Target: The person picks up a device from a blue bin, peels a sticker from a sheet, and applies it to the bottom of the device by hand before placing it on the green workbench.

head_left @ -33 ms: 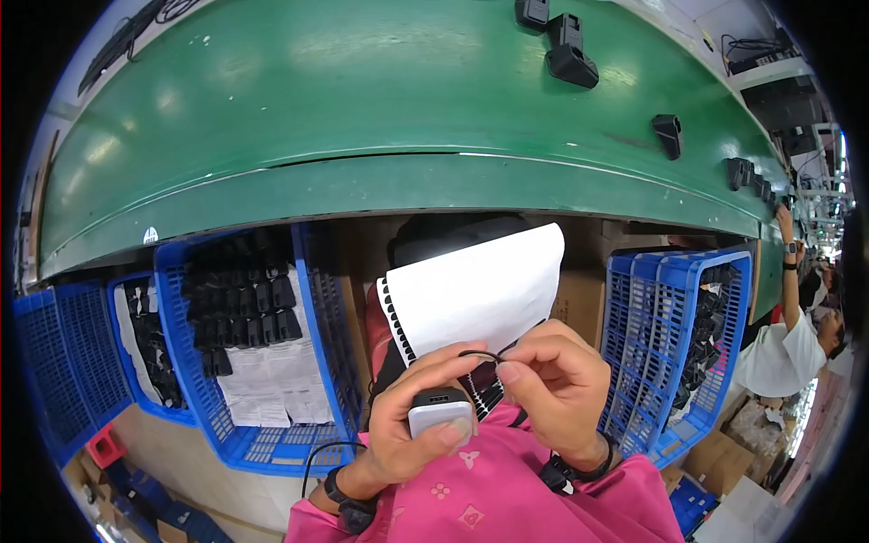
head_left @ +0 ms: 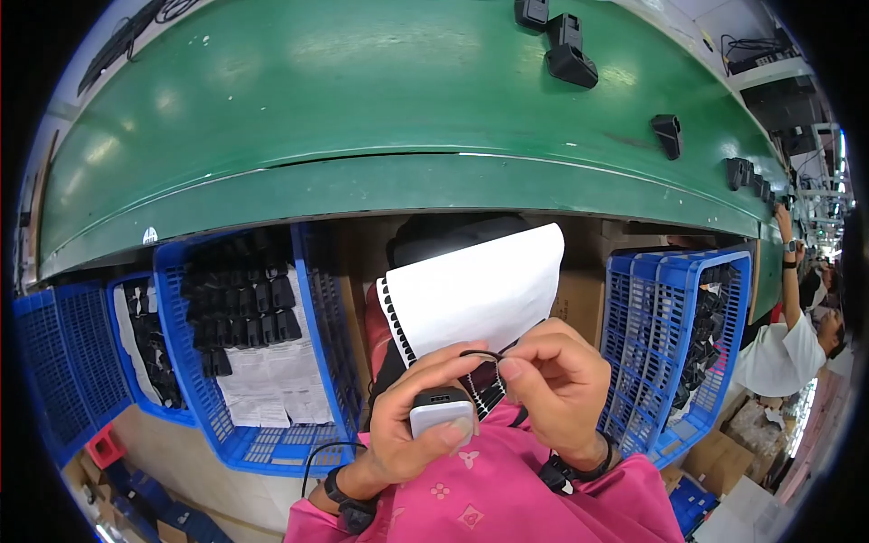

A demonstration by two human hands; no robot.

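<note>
My left hand [head_left: 403,434] is closed around a small grey-white rectangular device [head_left: 441,410] with a port facing me, held over my pink-clothed lap. Next to it, my right hand [head_left: 561,389] pinches a thin black cord [head_left: 484,355] between thumb and forefinger, just above the device. The cord loops between the two hands. Behind them a white sheet [head_left: 475,290] with a row of black marks along its left edge stands tilted upward.
A wide green conveyor belt [head_left: 362,118] curves across the top, carrying black parts [head_left: 570,54]. A blue crate [head_left: 317,362] at my left holds black parts and papers. Another blue crate [head_left: 679,344] stands at my right. Another person [head_left: 787,344] works at far right.
</note>
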